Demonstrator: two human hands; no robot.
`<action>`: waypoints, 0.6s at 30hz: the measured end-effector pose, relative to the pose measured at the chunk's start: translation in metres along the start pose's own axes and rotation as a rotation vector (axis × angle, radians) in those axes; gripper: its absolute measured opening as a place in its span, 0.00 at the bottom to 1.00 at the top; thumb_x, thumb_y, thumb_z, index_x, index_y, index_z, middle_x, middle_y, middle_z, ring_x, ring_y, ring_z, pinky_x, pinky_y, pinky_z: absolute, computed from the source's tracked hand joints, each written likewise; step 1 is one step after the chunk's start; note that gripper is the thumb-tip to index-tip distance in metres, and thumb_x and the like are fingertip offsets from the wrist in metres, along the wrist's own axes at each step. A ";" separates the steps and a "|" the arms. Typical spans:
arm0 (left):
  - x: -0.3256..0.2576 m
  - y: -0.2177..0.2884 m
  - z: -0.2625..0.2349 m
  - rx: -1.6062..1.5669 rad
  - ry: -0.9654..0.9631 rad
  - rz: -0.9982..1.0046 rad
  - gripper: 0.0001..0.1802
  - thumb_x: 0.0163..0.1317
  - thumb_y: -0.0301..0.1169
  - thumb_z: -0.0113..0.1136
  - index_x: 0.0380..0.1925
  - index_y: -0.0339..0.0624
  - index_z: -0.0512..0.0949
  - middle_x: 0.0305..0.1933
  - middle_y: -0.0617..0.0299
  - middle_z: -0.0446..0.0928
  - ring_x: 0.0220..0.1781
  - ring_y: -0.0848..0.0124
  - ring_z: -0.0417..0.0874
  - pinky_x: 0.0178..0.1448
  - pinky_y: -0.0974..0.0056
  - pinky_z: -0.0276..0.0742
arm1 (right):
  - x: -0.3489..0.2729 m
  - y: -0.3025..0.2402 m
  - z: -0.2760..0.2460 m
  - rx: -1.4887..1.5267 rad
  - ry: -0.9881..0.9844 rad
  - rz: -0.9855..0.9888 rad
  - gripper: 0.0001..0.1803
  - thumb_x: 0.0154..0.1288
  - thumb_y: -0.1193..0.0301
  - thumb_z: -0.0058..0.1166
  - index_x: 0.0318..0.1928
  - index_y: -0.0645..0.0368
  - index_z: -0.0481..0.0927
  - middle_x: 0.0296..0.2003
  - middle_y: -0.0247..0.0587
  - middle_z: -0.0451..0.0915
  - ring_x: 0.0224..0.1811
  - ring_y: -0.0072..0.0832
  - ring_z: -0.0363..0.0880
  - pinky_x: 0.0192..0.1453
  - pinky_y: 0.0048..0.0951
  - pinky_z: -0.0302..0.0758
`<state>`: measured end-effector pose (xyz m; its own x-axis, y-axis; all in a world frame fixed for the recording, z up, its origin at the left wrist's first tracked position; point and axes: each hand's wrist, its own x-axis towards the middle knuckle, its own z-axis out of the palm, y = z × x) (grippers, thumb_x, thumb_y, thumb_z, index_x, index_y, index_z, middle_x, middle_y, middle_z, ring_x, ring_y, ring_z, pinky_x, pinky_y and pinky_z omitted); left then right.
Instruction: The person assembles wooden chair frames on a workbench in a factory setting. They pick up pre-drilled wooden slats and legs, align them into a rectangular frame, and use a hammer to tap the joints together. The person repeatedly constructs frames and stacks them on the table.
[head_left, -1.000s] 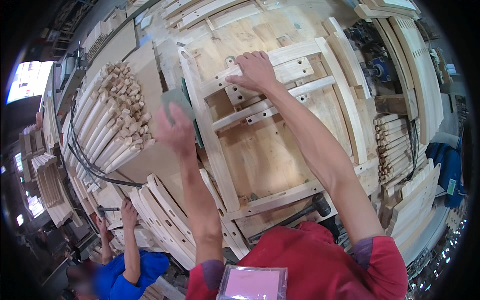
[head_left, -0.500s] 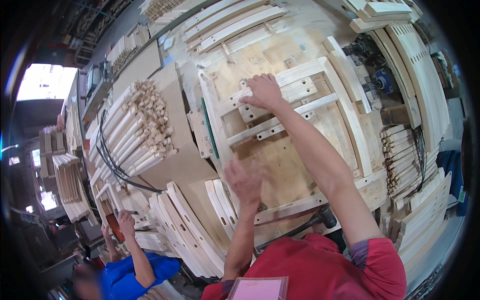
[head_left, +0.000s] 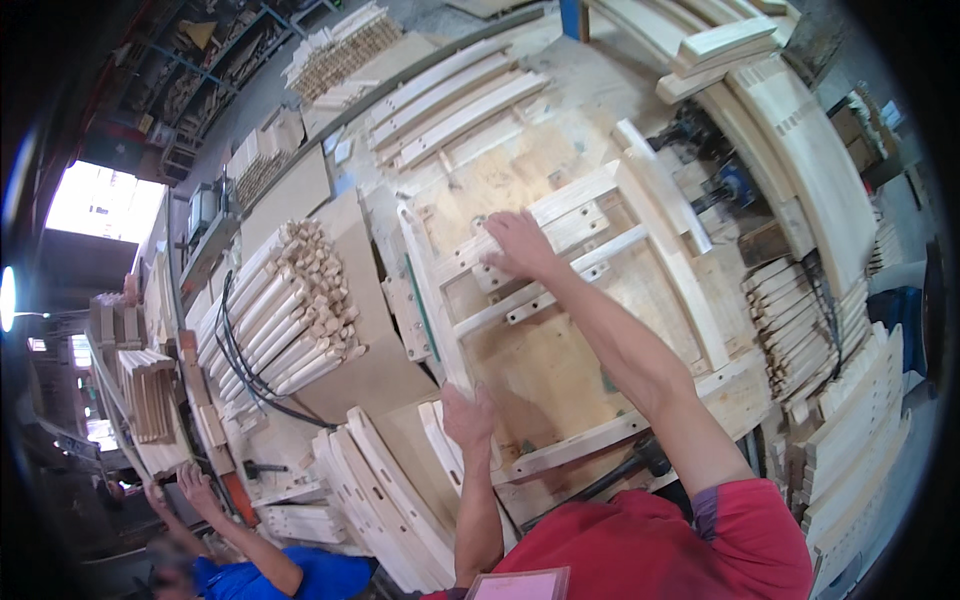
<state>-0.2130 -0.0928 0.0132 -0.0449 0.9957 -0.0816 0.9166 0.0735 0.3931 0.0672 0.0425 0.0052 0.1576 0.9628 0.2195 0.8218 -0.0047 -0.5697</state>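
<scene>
A pale wooden frame (head_left: 698,312) with two long side pieces and cross rails lies on a plywood-topped bench in front of me. My right hand (head_left: 522,247) is closed over the upper rail near the left side piece, its fingers curled on the wood. Just below it, a drilled block and a narrow drilled strip sit beside the thin cross rail (head_left: 620,243). My left hand (head_left: 468,415) is closed round the near end of the left side piece (head_left: 432,290), slightly blurred. What lies under both palms is hidden.
Turned spindles (head_left: 285,310) lie bundled at left, near a black cable. Curved slotted slats (head_left: 385,490) are stacked at near left, and more rails (head_left: 450,100) at the far side. A dark mallet-like tool (head_left: 650,455) lies by my body. A person in blue (head_left: 285,572) works at lower left.
My left hand has come from a blurred position above the frame's inside down and left onto its left side piece. My right hand stays on the upper rail. The view has shifted slightly.
</scene>
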 end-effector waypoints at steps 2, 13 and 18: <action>-0.005 -0.018 0.000 -0.020 -0.076 -0.103 0.30 0.56 0.46 0.69 0.52 0.37 0.74 0.44 0.39 0.82 0.48 0.37 0.83 0.51 0.39 0.77 | -0.052 -0.013 -0.015 -0.096 0.129 0.020 0.45 0.60 0.50 0.66 0.72 0.60 0.66 0.72 0.51 0.67 0.75 0.51 0.61 0.81 0.58 0.51; -0.021 0.024 -0.027 -0.186 -0.204 -0.057 0.45 0.59 0.44 0.67 0.73 0.35 0.64 0.66 0.39 0.76 0.68 0.46 0.75 0.71 0.54 0.71 | -0.278 0.086 -0.176 -0.154 0.020 0.860 0.36 0.56 0.59 0.69 0.60 0.66 0.72 0.54 0.61 0.80 0.58 0.55 0.79 0.61 0.50 0.76; -0.031 -0.004 -0.043 -0.284 0.029 0.026 0.44 0.57 0.39 0.69 0.72 0.33 0.66 0.65 0.37 0.76 0.63 0.46 0.80 0.67 0.52 0.74 | -0.258 0.020 -0.246 0.018 -0.152 0.638 0.36 0.57 0.53 0.71 0.55 0.68 0.74 0.50 0.61 0.83 0.56 0.52 0.83 0.59 0.48 0.79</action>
<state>-0.2322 -0.1215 0.0537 -0.0380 0.9983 -0.0435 0.7700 0.0570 0.6355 0.1780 -0.2723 0.1321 0.5307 0.8002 -0.2793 0.5833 -0.5839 -0.5646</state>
